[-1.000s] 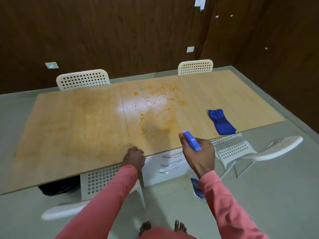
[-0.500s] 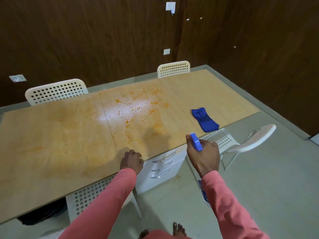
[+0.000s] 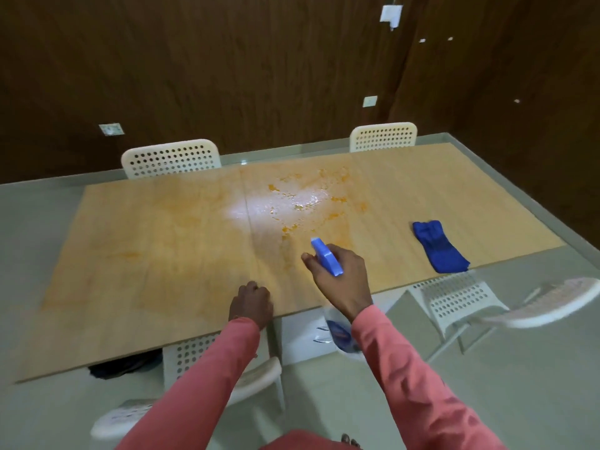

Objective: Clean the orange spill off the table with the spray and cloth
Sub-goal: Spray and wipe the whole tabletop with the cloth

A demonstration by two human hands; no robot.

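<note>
An orange spill (image 3: 308,203) glistens wet on the middle far part of the wooden table (image 3: 146,254). My right hand (image 3: 341,280) grips a spray bottle (image 3: 326,259) by its blue head, nozzle aimed at the spill; the bottle's body hangs below my wrist, partly hidden. A folded blue cloth (image 3: 438,246) lies near the table's right front edge, well right of my right hand. My left hand (image 3: 251,302) rests on the table's near edge with curled fingers, holding nothing.
White perforated chairs stand behind the table (image 3: 170,157) (image 3: 383,136), one tucked under the near edge (image 3: 201,352) and one to the right (image 3: 454,300). A white drawer unit (image 3: 302,336) sits under the table. Dark wooden walls close off the back.
My right hand has moved forward over the table's near edge with the spray bottle, closer to the spill. My left hand stays on the edge. The view has swung back left.
</note>
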